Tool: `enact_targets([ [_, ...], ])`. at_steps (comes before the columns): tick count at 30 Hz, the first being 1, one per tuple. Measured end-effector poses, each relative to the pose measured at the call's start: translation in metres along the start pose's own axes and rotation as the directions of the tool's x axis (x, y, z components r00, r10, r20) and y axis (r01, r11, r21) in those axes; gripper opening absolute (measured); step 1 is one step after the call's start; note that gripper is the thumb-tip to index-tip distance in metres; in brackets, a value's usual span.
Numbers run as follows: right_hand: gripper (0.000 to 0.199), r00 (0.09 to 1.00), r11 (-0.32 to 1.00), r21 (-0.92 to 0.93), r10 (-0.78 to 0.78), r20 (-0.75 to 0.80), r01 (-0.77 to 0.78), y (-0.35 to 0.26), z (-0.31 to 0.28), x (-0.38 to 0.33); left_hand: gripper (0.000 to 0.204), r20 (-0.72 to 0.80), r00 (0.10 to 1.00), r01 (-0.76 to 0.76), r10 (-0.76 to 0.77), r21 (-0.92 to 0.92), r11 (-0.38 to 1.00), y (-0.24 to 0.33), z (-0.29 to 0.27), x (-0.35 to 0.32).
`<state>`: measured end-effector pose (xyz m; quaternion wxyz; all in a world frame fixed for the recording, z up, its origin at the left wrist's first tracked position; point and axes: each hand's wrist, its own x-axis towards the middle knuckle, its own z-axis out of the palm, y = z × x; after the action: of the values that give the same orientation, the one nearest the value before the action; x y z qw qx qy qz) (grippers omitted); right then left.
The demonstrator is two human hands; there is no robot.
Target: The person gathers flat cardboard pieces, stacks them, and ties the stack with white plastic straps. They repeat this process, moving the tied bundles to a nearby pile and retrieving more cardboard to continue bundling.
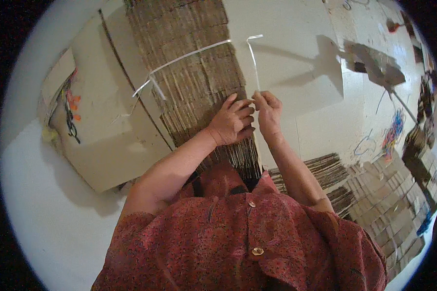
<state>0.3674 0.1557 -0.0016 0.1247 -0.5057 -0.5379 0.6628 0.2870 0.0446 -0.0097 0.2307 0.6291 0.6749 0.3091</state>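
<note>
A long row of brown corrugated cardboard pieces [189,63], packed on edge, runs from my body to the far side. My left hand [230,123] rests on its near part with the fingers apart, their tips by the right edge of the row. Just beyond that edge, my right hand [269,114] pinches a narrow white strap [253,60], whose free end stands up and bends to the right. The fingertips of both hands almost meet; whether the left also touches the strap is hidden. Farther along, another white strap [192,54] crosses the row and is knotted at its left side.
Scissors [71,123] and orange-handled tools [75,107] lie at the left on the pale board [116,165]. At the right are a dustpan-like object [374,63] with a handle, a bundle of coloured strings [393,133] and more stacked cardboard [383,203].
</note>
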Motion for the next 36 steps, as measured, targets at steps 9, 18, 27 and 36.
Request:
enact_targets([
  [9, 0.019, 0.965, 0.911, -0.318, -0.236, 0.115, 0.261, -0.036, 0.006, -0.022, 0.018, -0.093, 0.995, -0.039, 0.033, -0.063, 0.997, -0.005, 0.003, -0.004],
  [18, 0.009, 0.753, 0.755, -0.344, -0.288, 0.592, 0.558, -0.069, 0.017, -0.057, 0.031, -0.122, 0.991, -0.067, 0.048, -0.161, 0.985, -0.011, 0.006, -0.004],
  [27, 0.022, 0.129, 0.445, -0.021, -0.213, 0.969, 0.895, -0.052, 0.072, -0.041, 0.028, -0.315, 0.941, 0.020, -0.126, -0.319, 0.948, 0.000, 0.015, -0.056],
  [36, 0.016, -0.132, 0.292, 0.226, -0.308, 0.942, 0.929, -0.004, 0.141, -0.033, 0.018, -0.433, 0.285, 0.333, -0.855, -0.791, 0.513, -0.009, -0.013, -0.155],
])
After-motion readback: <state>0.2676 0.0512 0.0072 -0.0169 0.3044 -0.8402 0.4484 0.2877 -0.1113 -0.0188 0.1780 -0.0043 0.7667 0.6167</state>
